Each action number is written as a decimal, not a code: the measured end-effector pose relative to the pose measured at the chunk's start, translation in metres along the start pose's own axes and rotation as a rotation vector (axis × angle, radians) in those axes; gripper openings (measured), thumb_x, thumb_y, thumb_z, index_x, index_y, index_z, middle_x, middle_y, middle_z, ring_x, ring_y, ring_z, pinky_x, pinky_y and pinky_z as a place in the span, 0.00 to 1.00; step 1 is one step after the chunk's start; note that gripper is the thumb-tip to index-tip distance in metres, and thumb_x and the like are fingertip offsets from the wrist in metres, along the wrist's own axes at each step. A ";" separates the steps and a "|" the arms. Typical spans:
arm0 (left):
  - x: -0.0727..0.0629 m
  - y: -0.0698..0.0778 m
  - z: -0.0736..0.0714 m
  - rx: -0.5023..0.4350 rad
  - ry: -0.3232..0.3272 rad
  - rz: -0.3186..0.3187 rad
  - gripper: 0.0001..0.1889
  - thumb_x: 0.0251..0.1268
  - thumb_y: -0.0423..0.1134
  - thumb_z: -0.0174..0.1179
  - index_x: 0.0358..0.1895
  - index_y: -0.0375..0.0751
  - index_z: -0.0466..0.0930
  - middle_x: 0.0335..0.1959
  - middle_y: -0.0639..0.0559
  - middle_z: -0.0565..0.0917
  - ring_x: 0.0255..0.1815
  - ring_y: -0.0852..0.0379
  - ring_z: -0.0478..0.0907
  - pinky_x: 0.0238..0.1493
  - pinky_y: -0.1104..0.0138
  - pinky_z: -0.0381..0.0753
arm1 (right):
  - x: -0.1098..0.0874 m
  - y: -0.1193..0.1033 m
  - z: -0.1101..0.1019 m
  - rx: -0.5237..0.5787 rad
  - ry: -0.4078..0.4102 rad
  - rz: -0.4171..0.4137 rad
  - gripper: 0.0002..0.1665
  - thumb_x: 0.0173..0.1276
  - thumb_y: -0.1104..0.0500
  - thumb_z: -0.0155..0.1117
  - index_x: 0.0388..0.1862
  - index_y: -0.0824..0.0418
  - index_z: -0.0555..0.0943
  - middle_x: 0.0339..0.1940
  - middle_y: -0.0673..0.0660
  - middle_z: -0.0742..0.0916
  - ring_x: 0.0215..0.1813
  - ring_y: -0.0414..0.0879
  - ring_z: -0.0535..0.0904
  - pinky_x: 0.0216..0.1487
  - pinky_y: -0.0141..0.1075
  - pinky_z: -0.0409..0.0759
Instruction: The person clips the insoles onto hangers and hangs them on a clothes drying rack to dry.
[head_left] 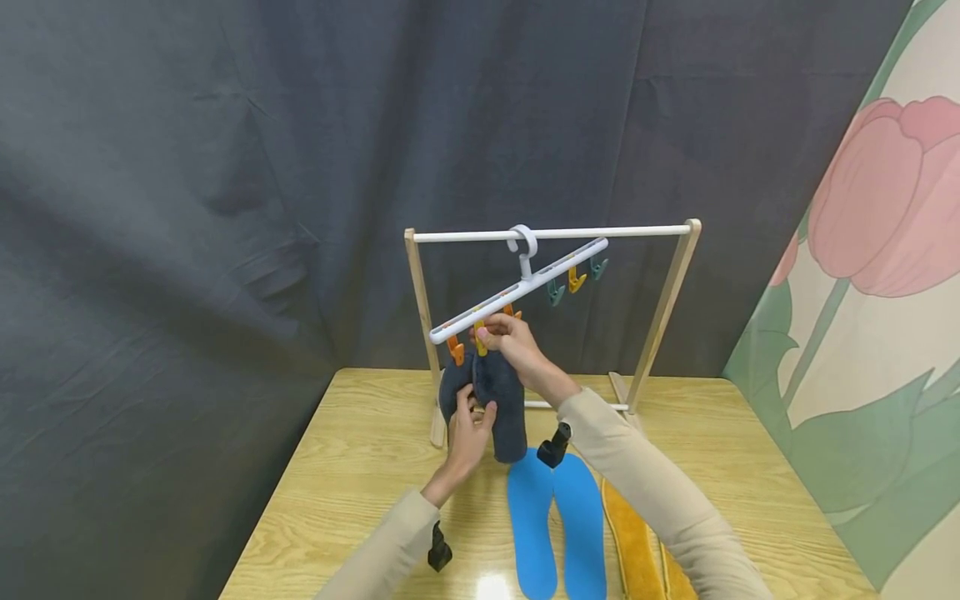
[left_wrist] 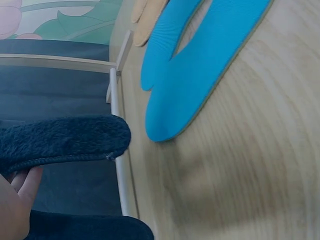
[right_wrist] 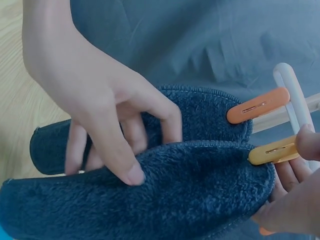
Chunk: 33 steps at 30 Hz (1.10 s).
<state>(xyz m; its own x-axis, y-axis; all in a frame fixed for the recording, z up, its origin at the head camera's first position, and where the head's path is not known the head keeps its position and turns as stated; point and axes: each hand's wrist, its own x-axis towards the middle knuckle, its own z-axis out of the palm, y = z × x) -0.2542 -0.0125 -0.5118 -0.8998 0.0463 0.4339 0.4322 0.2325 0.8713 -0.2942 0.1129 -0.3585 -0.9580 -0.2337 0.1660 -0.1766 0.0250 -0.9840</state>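
Two dark navy fuzzy insoles hang from the left, lower end of a tilted white clip hanger (head_left: 558, 267). An orange clip (right_wrist: 257, 106) grips the top of the farther insole (head_left: 450, 387). At the top of the nearer insole (head_left: 510, 417), my right hand (head_left: 517, 346) pinches a yellow clip (right_wrist: 270, 151) whose jaws overlap the insole's edge. My left hand (head_left: 468, 437) holds the nearer insole by its side edge. In the right wrist view, that hand's thumb (right_wrist: 132, 174) lies on the fuzzy face, with the other fingers reaching between the two insoles.
The hanger hooks over the white bar (head_left: 600, 232) of a wooden rack (head_left: 663, 308). Green and yellow clips (head_left: 576, 280) hang at its right end. Two blue insoles (head_left: 581, 525) lie on the table (head_left: 375, 467), beside yellow-orange fuzzy ones (head_left: 633, 542). A dark curtain (head_left: 300, 208) hangs behind.
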 end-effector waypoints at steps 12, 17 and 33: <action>-0.016 -0.017 0.001 -0.024 0.002 0.079 0.16 0.77 0.35 0.53 0.62 0.37 0.67 0.44 0.43 0.81 0.34 0.47 0.83 0.32 0.65 0.80 | -0.001 0.005 -0.006 -0.037 -0.019 -0.011 0.23 0.77 0.59 0.57 0.65 0.69 0.73 0.58 0.68 0.80 0.61 0.60 0.75 0.67 0.50 0.68; -0.020 -0.020 0.002 -0.027 0.001 0.073 0.15 0.76 0.31 0.53 0.61 0.38 0.69 0.42 0.42 0.82 0.31 0.44 0.83 0.28 0.67 0.78 | -0.001 0.006 -0.007 -0.040 -0.010 -0.011 0.22 0.77 0.59 0.58 0.65 0.69 0.73 0.56 0.65 0.82 0.60 0.58 0.76 0.66 0.48 0.69; -0.026 -0.021 0.003 0.033 -0.013 0.061 0.16 0.74 0.29 0.53 0.61 0.38 0.70 0.41 0.45 0.81 0.34 0.51 0.83 0.32 0.65 0.81 | -0.004 0.008 -0.010 -0.049 -0.029 -0.015 0.26 0.77 0.57 0.57 0.68 0.69 0.70 0.59 0.66 0.81 0.64 0.59 0.73 0.69 0.48 0.66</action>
<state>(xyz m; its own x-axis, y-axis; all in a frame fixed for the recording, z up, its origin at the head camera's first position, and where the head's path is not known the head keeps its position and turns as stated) -0.2400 -0.0159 -0.5421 -0.8727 0.0735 0.4826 0.4839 0.2611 0.8353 -0.2937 0.1233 -0.3660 -0.9483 -0.2624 0.1784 -0.2027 0.0686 -0.9768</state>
